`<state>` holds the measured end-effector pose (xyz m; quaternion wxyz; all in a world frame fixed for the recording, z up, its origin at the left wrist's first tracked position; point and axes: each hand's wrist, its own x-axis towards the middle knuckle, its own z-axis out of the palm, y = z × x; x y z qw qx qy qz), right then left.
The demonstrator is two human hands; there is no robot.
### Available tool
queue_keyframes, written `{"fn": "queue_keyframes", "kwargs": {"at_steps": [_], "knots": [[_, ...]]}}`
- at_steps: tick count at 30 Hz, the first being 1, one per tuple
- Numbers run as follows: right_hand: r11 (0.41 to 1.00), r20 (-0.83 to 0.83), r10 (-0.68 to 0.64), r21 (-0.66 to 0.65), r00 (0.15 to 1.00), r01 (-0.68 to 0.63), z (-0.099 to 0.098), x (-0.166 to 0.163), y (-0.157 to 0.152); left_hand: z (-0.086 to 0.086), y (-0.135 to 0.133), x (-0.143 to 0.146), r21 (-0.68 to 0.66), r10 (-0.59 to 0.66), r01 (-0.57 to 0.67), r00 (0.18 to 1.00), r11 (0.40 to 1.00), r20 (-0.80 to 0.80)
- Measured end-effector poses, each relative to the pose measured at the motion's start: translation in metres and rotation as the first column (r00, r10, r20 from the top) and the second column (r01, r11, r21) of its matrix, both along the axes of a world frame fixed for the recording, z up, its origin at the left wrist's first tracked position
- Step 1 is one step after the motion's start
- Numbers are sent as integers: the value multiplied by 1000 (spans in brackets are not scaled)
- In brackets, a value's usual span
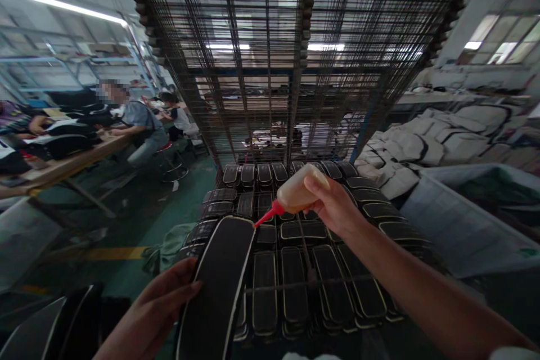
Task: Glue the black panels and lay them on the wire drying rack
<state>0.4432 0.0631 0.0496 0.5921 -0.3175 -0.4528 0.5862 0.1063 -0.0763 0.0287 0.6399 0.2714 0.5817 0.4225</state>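
My left hand [162, 304] grips the near end of a long black strip with a pale edge [219, 281], holding it up over a wire rack. My right hand [333, 202] is wrapped round a small squeeze bottle of yellowish liquid [297, 190]. Its red nozzle [265, 216] touches the strip's far right edge. Under both hands lie several similar black pieces with pale borders [295, 287], laid in rows on the rack shelf [314, 280].
A tall wire rack [270, 56] with many shelves rises straight ahead. Grey fabric pieces are piled at right [422, 146] beside a grey bin [464, 225]. Other people sit at a long wooden table [63, 166] at left, across a green floor.
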Motion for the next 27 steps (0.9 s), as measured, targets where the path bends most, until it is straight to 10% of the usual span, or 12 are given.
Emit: {"fn": "queue_keyframes", "kwargs": {"at_steps": [27], "knots": [[992,12,100,-78,995,-98,-32,-24,-47,6,8,19,33,141,-145,986,989,93]]}}
